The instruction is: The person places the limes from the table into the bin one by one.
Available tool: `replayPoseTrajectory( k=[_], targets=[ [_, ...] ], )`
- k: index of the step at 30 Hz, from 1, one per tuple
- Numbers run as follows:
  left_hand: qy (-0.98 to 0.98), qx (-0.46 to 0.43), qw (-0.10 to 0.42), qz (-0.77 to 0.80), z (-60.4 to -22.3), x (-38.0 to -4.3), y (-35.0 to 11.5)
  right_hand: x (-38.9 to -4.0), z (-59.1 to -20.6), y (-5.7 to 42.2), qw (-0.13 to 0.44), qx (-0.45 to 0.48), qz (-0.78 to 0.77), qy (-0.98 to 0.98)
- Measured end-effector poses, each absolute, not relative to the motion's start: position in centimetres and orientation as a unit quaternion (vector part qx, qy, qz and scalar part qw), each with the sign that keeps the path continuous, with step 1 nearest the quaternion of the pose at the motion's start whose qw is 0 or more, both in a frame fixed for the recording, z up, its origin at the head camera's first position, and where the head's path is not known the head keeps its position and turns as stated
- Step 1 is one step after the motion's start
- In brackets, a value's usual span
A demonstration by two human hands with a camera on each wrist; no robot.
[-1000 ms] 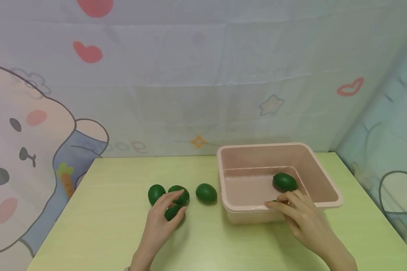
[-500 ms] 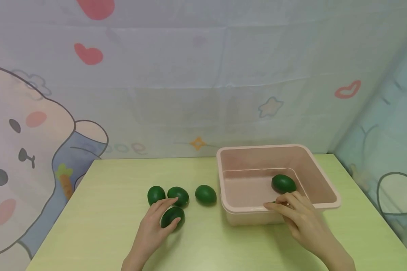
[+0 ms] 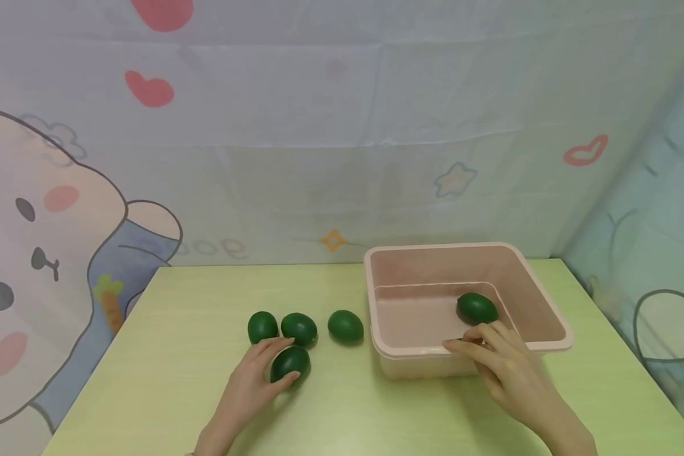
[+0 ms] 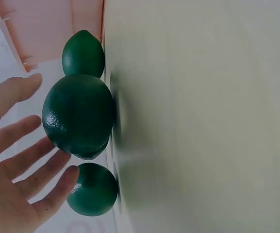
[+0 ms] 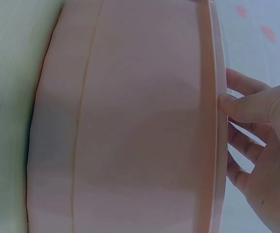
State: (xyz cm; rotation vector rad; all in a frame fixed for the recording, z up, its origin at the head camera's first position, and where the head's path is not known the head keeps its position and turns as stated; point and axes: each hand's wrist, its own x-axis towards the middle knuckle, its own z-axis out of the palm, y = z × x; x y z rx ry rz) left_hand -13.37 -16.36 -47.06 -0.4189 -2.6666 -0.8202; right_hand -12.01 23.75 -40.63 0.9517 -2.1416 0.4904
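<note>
Two bare hands over a pale green desk [image 3: 342, 418]. The left hand [image 3: 251, 383] has a wide grip, its fingers relaxed and spread about the near fruit [image 3: 291, 365], which lies on the desk left of the tub [image 3: 376, 297] and nearest the person of four dark green fruits. In the left wrist view a gap shows beside the thumb [image 4: 29, 86]; whether any fingertip touches the fruit cannot be told. The right hand [image 3: 504, 367] has a narrow grip, pinching the tub's front rim; the tub stands toward the desk's far right corner and holds a further fruit [image 3: 477, 308]. Behind the near fruit, toward the desk's far edge, lie the left fruit [image 3: 261, 327], the middle fruit [image 3: 299, 330] and, just beside the tub, the right fruit [image 3: 346, 327]. A sound hold would probably call for thumb and fingers closing evenly on opposite flanks, below the widest part, since a smooth, rounded body may roll if pressed from one side; the fingertips should clear the neighbours, and light, steady pressure should suffice at the rim.
</note>
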Motion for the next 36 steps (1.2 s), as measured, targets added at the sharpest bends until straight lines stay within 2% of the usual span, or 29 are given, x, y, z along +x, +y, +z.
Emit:
replayPoseTrajectory(
  k=[7,11,19,30,36],
  targets=[
    [-0.943,-0.091,0.076,-0.31,-46.8,-13.56,-16.59,-11.83,-40.57,23.82,0.342,0.361,0.193,-0.846],
    [-0.946,-0.065,0.041,-0.316,-46.86,-13.81,-16.59,-11.96,-40.62,23.8,0.353,0.364,0.191,-0.84],
    [-0.939,-0.056,0.024,-0.339,-47.04,-13.92,-16.5,-12.16,-40.72,23.78,0.371,0.368,0.192,-0.831],
    [-0.922,-0.058,0.002,-0.384,-47.2,-14.06,-16.5,-11.93,-40.6,23.78,0.352,0.365,0.191,-0.841],
    [-0.922,-0.063,0.006,-0.382,-47.32,-14.05,-16.5,-11.9,-40.61,23.76,0.355,0.364,0.191,-0.84]
  ],
)
